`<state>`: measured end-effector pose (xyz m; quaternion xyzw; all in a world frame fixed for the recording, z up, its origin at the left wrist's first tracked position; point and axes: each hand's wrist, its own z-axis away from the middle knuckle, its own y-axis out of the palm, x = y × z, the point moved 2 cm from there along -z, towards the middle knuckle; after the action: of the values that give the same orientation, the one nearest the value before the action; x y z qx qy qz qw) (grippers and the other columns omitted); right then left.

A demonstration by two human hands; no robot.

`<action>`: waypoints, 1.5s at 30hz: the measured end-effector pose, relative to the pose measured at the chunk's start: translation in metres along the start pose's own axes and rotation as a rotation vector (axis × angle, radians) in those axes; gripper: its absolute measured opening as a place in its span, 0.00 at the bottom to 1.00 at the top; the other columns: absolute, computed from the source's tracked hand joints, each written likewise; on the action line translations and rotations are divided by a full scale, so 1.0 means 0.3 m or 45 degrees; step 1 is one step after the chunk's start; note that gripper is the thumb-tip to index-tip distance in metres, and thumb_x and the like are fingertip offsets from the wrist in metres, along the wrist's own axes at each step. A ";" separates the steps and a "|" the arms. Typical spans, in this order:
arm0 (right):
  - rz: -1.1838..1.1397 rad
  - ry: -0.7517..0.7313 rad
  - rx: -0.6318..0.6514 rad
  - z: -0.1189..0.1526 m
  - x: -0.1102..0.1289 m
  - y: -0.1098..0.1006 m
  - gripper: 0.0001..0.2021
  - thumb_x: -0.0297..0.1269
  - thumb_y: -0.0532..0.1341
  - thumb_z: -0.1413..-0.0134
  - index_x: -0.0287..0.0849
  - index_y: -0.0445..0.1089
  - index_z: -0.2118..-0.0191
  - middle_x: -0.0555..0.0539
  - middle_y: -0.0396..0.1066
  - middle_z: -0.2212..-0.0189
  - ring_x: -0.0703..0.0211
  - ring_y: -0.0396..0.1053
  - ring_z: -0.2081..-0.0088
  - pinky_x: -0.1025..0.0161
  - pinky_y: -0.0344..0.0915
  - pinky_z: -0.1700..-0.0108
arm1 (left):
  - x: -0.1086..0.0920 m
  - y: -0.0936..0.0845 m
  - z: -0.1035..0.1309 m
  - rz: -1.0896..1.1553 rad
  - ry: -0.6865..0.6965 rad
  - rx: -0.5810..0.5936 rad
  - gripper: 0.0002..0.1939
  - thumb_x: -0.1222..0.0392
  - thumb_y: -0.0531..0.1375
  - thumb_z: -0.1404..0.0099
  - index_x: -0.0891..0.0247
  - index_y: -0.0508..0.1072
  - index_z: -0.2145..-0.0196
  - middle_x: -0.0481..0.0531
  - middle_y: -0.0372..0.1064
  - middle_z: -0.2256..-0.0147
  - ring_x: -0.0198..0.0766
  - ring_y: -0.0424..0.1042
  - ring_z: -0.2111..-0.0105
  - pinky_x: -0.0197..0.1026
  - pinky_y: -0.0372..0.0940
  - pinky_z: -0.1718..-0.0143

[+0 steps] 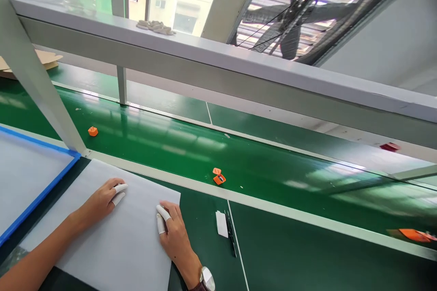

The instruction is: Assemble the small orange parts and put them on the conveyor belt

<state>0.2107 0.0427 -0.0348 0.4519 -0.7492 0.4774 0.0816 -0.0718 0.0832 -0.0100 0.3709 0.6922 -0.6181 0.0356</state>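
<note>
A large white sheet [136, 241] lies on the dark green table in front of me. My left hand [108, 198] rests on its upper left part, fingers slightly bent and apart, with white covers on two fingers. Near the sheet's right edge, my right hand [172, 225] lies with bent fingers, also with white covers on two of them, and a watch [206, 278] is on that wrist. Neither hand shows anything held. To the right of my right hand are a small white card [221, 223] and a thin black tool [231, 233].
Behind the table runs a green belt [153, 145] carrying an open orange box [219, 178], an orange piece [93, 131] and an orange item [414, 235]. A blue-edged white board [41, 191] lies left. A grey rail [205, 59] crosses above; a slanted post [44, 77] stands left.
</note>
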 end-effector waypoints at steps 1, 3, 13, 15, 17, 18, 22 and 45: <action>0.008 -0.008 -0.021 0.001 -0.004 0.001 0.20 0.22 0.55 0.37 0.46 0.65 0.43 0.39 0.69 0.50 0.47 0.68 0.49 0.44 0.73 0.50 | -0.006 0.000 -0.001 0.007 -0.006 0.002 0.15 0.69 0.51 0.32 0.61 0.72 0.52 0.57 0.67 0.45 0.45 0.69 0.45 0.47 0.67 0.42; 0.026 -0.007 -0.048 0.000 -0.011 0.002 0.18 0.23 0.55 0.37 0.46 0.67 0.44 0.39 0.69 0.50 0.47 0.68 0.49 0.43 0.72 0.50 | -0.014 0.001 -0.004 0.011 -0.020 0.005 0.15 0.68 0.50 0.31 0.62 0.72 0.52 0.58 0.68 0.46 0.44 0.71 0.47 0.47 0.68 0.44; 0.089 -0.018 -0.029 -0.020 -0.021 0.001 0.15 0.25 0.54 0.36 0.45 0.70 0.49 0.40 0.71 0.53 0.46 0.69 0.50 0.43 0.73 0.51 | -0.025 0.009 0.007 -0.035 -0.155 -0.004 0.15 0.66 0.51 0.33 0.59 0.75 0.55 0.54 0.70 0.48 0.41 0.75 0.55 0.43 0.70 0.52; 0.095 -0.017 0.018 -0.031 -0.023 -0.006 0.13 0.25 0.55 0.37 0.44 0.71 0.51 0.40 0.71 0.54 0.47 0.69 0.50 0.44 0.73 0.50 | -0.022 0.012 0.008 -0.047 -0.174 0.002 0.14 0.67 0.51 0.33 0.59 0.75 0.56 0.54 0.70 0.48 0.41 0.75 0.57 0.43 0.71 0.54; 0.094 -0.018 0.052 -0.044 -0.026 -0.014 0.12 0.26 0.56 0.38 0.44 0.72 0.53 0.41 0.72 0.55 0.47 0.69 0.52 0.45 0.73 0.51 | -0.021 0.015 0.010 -0.057 -0.180 0.000 0.14 0.67 0.51 0.34 0.59 0.75 0.58 0.54 0.70 0.47 0.41 0.75 0.58 0.43 0.71 0.57; 0.093 -0.019 0.059 -0.049 -0.028 -0.017 0.12 0.26 0.56 0.38 0.45 0.72 0.54 0.41 0.72 0.56 0.48 0.70 0.53 0.46 0.73 0.51 | -0.022 0.016 0.011 -0.060 -0.181 -0.004 0.13 0.67 0.52 0.35 0.59 0.74 0.59 0.54 0.70 0.47 0.41 0.75 0.59 0.42 0.71 0.59; 0.069 -0.052 0.049 -0.060 -0.033 -0.025 0.11 0.27 0.57 0.39 0.45 0.73 0.54 0.42 0.72 0.58 0.49 0.70 0.55 0.48 0.73 0.52 | -0.031 0.009 0.014 -0.088 -0.209 -0.019 0.10 0.66 0.52 0.36 0.60 0.73 0.66 0.53 0.70 0.47 0.38 0.75 0.66 0.41 0.69 0.66; 0.094 -0.053 0.035 -0.025 -0.048 -0.032 0.14 0.21 0.59 0.47 0.41 0.73 0.55 0.41 0.70 0.55 0.49 0.65 0.52 0.50 0.71 0.49 | -0.431 0.426 -0.719 0.201 -0.316 0.131 0.25 0.45 0.66 0.41 0.67 0.76 0.52 0.63 0.71 0.52 0.51 0.73 0.53 0.41 0.64 0.56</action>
<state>0.2239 0.0560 -0.0324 0.4348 -0.7603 0.4807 0.0421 0.1811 0.2077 -0.0002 0.3462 0.6186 -0.6892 0.1503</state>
